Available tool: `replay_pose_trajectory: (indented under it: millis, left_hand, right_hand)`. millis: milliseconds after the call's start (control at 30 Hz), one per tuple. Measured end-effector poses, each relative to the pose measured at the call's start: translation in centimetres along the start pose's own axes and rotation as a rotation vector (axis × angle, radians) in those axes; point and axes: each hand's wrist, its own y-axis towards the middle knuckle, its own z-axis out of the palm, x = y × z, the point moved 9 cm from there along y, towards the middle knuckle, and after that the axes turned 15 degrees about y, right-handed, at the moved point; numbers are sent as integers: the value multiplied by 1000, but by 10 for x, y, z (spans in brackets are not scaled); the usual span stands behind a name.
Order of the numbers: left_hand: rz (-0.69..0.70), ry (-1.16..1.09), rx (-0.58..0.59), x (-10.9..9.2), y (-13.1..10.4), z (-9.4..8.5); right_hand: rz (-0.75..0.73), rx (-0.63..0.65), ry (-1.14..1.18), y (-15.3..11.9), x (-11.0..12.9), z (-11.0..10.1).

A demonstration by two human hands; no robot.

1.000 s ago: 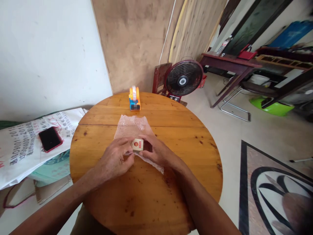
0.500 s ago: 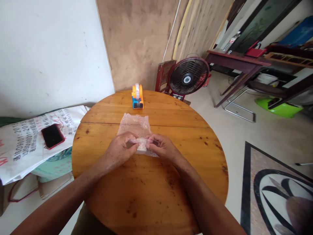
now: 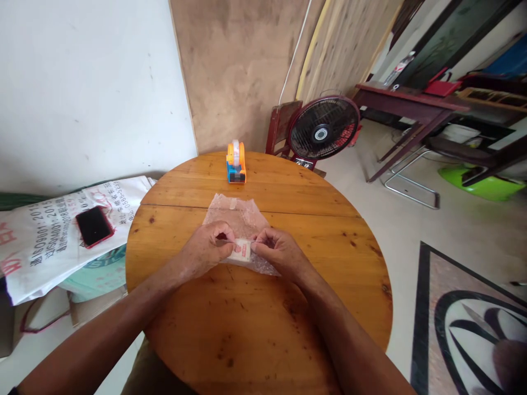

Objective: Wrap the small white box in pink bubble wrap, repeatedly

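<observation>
A sheet of clear bubble wrap [image 3: 236, 218] lies on the round wooden table [image 3: 247, 318], with a small strip that looks like tape near its far edge. On its near part is a small, flat white item with red print [image 3: 242, 251]; what kind it is I cannot make out. My left hand [image 3: 206, 248] pinches the wrap at the item's left side. At the right side, my right hand [image 3: 284, 253] has thumb and fingers closed on the wrap too. An orange and blue tape dispenser [image 3: 236, 164] with a roll of clear tape stands beyond the wrap.
To the left, a phone in a red case [image 3: 94, 226] rests on a white printed sack [image 3: 45, 233]. Behind the table on the right stands a dark red fan [image 3: 323, 134] beside a wooden chair [image 3: 281, 129]. Further right is a dark table [image 3: 411, 104].
My hands have moved slightly apart, and the wrap spreads further to the right. More of the item's red print shows between my fingers. The whole view has shifted a little.
</observation>
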Motion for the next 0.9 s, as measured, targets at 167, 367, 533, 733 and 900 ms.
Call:
replay_pose_trajectory:
  millis: [167, 367, 533, 733, 900]
  left_hand:
    - [3, -20, 9, 1, 4, 0]
    - [15, -22, 46, -3, 7, 1]
    - [36, 1, 51, -4, 9, 0]
    - [30, -21, 74, 1, 10, 2]
    - [-108, 2, 39, 31, 1, -20]
  right_hand:
    - [24, 0, 32, 1, -4, -1]
    - [-149, -18, -57, -1, 15, 0]
    - [-512, 110, -326, -16, 46, 22]
    - [-556, 195, -486, -16, 45, 30]
    - [-662, 196, -564, -20, 52, 33]
